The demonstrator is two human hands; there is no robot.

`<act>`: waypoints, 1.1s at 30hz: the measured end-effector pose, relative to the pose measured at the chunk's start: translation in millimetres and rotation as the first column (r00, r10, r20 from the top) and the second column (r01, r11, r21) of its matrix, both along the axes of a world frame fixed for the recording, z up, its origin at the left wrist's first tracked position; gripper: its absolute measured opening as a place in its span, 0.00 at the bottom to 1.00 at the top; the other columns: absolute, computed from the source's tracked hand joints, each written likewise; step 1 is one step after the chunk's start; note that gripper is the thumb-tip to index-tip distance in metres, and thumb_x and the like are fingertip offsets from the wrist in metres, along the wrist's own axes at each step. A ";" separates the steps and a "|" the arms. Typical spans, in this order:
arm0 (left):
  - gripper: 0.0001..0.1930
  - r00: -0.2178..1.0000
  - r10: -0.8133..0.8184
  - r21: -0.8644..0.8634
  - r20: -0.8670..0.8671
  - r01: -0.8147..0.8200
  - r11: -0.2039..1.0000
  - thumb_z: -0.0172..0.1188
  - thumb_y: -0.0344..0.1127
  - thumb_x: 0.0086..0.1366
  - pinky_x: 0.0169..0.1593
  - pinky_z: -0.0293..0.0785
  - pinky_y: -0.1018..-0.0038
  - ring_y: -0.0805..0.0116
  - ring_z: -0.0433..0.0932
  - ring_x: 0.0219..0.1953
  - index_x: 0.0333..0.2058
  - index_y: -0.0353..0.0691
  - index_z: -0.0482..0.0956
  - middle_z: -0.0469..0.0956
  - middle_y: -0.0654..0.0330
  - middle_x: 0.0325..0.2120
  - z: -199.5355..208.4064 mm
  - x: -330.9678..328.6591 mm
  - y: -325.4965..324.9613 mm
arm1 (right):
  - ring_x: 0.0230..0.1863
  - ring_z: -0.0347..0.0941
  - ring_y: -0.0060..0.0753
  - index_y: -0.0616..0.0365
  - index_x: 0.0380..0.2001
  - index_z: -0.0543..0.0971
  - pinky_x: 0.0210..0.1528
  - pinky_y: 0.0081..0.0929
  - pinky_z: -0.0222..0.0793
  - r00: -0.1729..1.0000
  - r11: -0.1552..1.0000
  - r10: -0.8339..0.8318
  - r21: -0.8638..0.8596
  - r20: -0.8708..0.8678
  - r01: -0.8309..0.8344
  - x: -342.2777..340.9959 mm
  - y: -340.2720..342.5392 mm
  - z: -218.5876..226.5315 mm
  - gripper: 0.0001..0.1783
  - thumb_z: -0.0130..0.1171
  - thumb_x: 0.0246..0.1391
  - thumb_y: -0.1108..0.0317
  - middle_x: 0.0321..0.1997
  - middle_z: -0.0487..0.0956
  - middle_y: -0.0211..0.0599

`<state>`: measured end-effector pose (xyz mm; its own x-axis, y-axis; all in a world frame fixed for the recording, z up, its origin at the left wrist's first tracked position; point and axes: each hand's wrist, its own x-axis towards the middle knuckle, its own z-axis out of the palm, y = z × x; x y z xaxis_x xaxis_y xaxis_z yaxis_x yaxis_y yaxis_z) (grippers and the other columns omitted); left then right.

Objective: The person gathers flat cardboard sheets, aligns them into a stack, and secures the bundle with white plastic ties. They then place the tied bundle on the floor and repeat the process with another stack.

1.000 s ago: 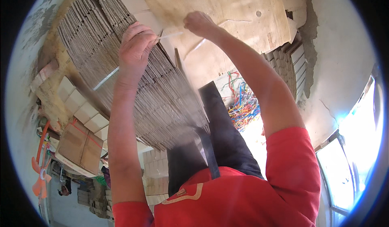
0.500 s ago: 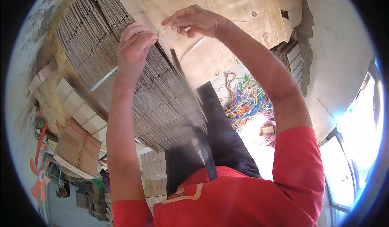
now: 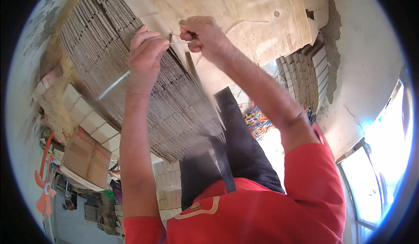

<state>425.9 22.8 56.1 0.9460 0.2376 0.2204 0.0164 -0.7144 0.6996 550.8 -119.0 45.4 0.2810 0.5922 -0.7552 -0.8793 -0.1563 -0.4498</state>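
My left hand (image 3: 147, 52) is closed, its fingertips pinching a thin white plastic strap (image 3: 178, 42). Just to its right, my right hand (image 3: 203, 37) is curled shut on the same strap, and a short stretch of it runs straight between the two hands. Below my left hand lies a large stack of flattened cardboard boxes (image 3: 174, 109), packed edge up. Another piece of white strap (image 3: 114, 85) crosses the stack left of my left forearm. A pale loose strap end (image 3: 248, 22) trails over the board beyond my right hand.
A wooden board (image 3: 262, 4) extends behind my hands. More stacked cardboard (image 3: 301, 78) stands at the right by the wall. A tangle of coloured straps (image 3: 258, 124) lies under my right forearm. At lower left are a tied carton (image 3: 86, 159) and an orange fan (image 3: 45, 195).
My right hand has drawn closer to my body and its fingers have closed round the strap. The right forearm swung left, uncovering the cardboard at right. My left hand has barely moved.
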 end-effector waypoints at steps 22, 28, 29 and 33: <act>0.04 0.958 0.284 -0.731 -0.030 -0.215 0.648 0.64 0.24 0.57 0.31 0.76 0.80 0.78 0.74 0.27 0.31 0.32 0.81 0.69 0.50 0.55 5.3 3.4 -9.4 | 0.24 0.75 0.24 0.71 0.40 0.79 0.24 0.17 0.71 0.995 0.915 -0.098 0.393 -0.004 0.091 -32.4 17.9 -0.2 0.11 0.55 0.55 0.77 0.28 0.79 0.38; 0.05 0.956 0.267 -0.794 -0.120 -0.254 0.552 0.63 0.24 0.58 0.28 0.74 0.80 0.77 0.75 0.27 0.34 0.31 0.82 0.71 0.51 0.54 21.2 15.0 -13.8 | 0.20 0.76 0.24 0.68 0.31 0.82 0.21 0.17 0.72 0.958 0.945 0.098 0.276 0.271 -0.175 -25.2 23.3 -0.8 0.05 0.59 0.53 0.76 0.22 0.80 0.37; 0.07 0.955 0.275 -0.730 -0.112 -0.267 0.629 0.63 0.25 0.58 0.30 0.76 0.79 0.76 0.76 0.29 0.36 0.31 0.82 0.72 0.52 0.54 18.6 17.0 -12.1 | 0.19 0.76 0.24 0.67 0.30 0.82 0.20 0.17 0.71 0.961 0.949 0.086 0.270 0.264 -0.159 -27.0 24.3 -1.6 0.06 0.60 0.54 0.75 0.22 0.80 0.37; 0.13 0.871 0.492 -0.686 -0.024 -0.372 0.625 0.61 0.24 0.60 0.44 0.77 0.77 0.70 0.79 0.41 0.45 0.36 0.82 0.77 0.56 0.48 30.6 19.0 2.9 | 0.17 0.74 0.23 0.66 0.30 0.83 0.17 0.17 0.69 0.993 0.962 0.017 0.267 0.119 -0.049 -27.4 25.9 1.9 0.08 0.60 0.56 0.71 0.21 0.80 0.36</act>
<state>445.0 25.6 86.7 0.6641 0.7472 -0.0254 0.0543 -0.0143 0.9984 523.3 -93.1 47.3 0.3329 0.7793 -0.5309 -0.8161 -0.0438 -0.5762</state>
